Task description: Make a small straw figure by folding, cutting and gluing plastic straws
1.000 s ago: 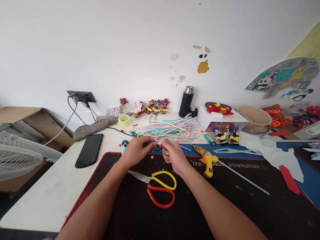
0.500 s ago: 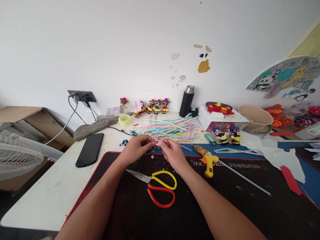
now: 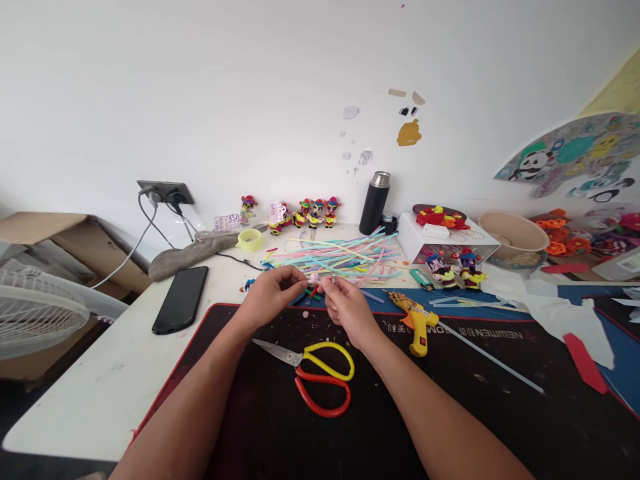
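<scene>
My left hand (image 3: 273, 297) is closed, thumb and forefinger pinched at a small pale pink piece (image 3: 313, 277) above the mat's far edge. Close beside it, my right hand (image 3: 345, 308) is also closed, pinching a tiny shiny bit at its fingertips that is too small to name. A slight gap separates the two hands. Below them on the mat lie scissors (image 3: 327, 361) with one yellow and one red handle, blades pointing left. Beyond the fingers spreads a pile of pastel fuzzy stems (image 3: 340, 257).
A yellow glue gun (image 3: 419, 327) with a long glue stick lies right of my right hand. At left is a black phone (image 3: 180, 300). A dark thermos (image 3: 375, 203), a white box (image 3: 407, 239) and several small figurines (image 3: 317, 213) stand along the wall.
My hands have drawn slightly apart at the fingertips. The pale pink piece now shows more clearly between them. The scissors and glue gun stay put.
</scene>
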### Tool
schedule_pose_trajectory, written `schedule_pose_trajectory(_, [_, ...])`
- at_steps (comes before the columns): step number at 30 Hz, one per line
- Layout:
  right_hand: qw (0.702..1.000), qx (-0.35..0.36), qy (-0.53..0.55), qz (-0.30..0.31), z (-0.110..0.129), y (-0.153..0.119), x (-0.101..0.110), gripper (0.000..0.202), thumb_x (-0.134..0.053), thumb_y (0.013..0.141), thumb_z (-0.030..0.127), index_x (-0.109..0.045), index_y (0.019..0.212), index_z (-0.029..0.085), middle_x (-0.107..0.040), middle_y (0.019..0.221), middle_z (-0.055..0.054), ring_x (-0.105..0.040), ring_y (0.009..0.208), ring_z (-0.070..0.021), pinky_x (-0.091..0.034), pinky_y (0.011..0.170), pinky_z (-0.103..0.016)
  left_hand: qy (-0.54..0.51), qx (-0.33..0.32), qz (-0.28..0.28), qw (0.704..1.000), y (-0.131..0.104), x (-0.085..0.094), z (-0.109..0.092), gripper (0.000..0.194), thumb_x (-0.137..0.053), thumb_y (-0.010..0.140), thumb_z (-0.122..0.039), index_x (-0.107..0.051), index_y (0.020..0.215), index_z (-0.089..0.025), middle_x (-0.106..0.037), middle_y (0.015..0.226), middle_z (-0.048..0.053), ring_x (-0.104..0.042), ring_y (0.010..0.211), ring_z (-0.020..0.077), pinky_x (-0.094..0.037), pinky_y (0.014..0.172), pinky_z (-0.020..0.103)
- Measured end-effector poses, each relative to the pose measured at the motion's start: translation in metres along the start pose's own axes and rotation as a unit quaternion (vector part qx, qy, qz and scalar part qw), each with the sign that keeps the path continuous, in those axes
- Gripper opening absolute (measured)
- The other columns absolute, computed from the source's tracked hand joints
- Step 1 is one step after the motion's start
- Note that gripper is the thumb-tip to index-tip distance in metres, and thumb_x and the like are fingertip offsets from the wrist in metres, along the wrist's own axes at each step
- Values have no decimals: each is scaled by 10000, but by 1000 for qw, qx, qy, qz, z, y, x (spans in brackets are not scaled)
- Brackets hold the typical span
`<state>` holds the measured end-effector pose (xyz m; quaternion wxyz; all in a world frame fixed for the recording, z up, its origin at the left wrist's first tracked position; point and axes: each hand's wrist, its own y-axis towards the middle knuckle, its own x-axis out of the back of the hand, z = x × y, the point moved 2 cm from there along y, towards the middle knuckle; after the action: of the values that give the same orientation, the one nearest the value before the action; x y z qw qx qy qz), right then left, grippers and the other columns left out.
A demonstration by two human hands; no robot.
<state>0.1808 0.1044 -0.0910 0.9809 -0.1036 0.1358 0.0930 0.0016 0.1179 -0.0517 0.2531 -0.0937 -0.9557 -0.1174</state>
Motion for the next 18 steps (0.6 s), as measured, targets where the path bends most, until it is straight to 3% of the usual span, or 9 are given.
schedule_pose_trajectory(4, [1000, 7, 2, 23, 1, -2, -3, 527, -684, 832, 716, -559, 765, 208, -329, 515, 107, -206, 388, -46, -108, 376, -205, 15, -6, -51, 999, 0, 2, -2, 257, -649, 877, -443, -703, 851, -193, -703, 724, 4, -611, 658, 165, -460, 615, 263])
schedule_pose_trajectory(11, [996, -29, -32, 80, -6, -7, -14, 595, -690, 789, 765, -494, 658, 219, -293, 484, 103, -174, 399, -51, -99, 376, -216, 55, -27, -43, 997, -1, -2, -6, 208, -625, 887, -387, -709, 840, -202, -745, 756, 18, -656, 689, 183, -483, 640, 278])
schedule_pose_trajectory(18, [996, -16, -83, 43, -22, -1, -11, 560, -679, 823, 702, -429, 625, 241, -311, 450, 94, -235, 382, -71, -146, 390, -237, 65, -45, -35, 996, -1, -4, -3, 173, -631, 897, -356, -718, 860, -211, -753, 774, 9, -669, 706, 183, -489, 665, 276])
